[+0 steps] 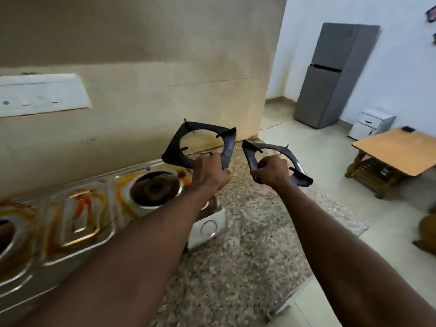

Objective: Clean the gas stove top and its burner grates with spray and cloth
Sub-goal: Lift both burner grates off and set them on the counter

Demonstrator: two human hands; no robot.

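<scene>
**Both grates off the stove, one in each hand**

So the person is holding both arms out over the speckled granite counter [236, 267], and each hand is gripping a black burner grate. The left hand [210, 172] is clamping its fingers around the lower right corner of the left grate [200, 147], which is tilting up nearly on edge so you're looking through its round opening at the beige wall [141, 55]. The right hand [271, 172] is closing around the near rim of the right grate [276, 161], which is leaning flatter and angling away to the right. The two grates are sitting just beside each other in the air, not touching, both up above the counter past the stove's right end.

The steel stove top [77, 223] is lying down on the left, and it's looking pretty grimy, with orange and brown streaks all over the pressed panels. The right burner [154, 188] is sitting bare and dark with crud. A white knob panel [210, 228] is peeking out under the left forearm.

Off to the right, a grey fridge [330, 76] is standing against the far wall, with a wooden table [396, 149] nearer.
</scene>
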